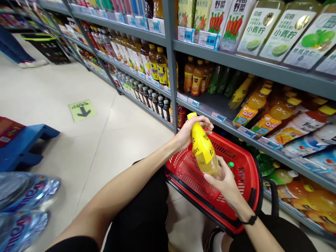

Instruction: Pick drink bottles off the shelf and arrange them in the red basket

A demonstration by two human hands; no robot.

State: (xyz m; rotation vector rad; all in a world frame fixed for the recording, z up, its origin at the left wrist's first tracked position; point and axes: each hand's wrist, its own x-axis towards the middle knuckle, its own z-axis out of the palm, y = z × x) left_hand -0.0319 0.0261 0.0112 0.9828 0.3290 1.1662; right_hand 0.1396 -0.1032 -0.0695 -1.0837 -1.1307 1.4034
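Note:
A yellow-labelled drink bottle [204, 147] is tilted between my two hands, above a red shopping basket [236, 147]. My left hand [193, 127] is wrapped round its neck, just under the yellow cap. Down at the base, my right hand [222, 176] grips the bottle with thumb and fingers. Inside the basket a green bottle cap [231, 164] shows beside my right hand; the rest of that item is mostly hidden. A similar yellow bottle [240, 92] leans on the middle shelf.
Shelves of drinks line the right, with Qoo bottles [258, 105] lying at a slant and a shelf edge [236, 131] close to the basket. Wrapped water bottles [23, 206] and a blue pallet [28, 143] are on the left. A person's legs [15, 49] stand near a black basket [47, 47].

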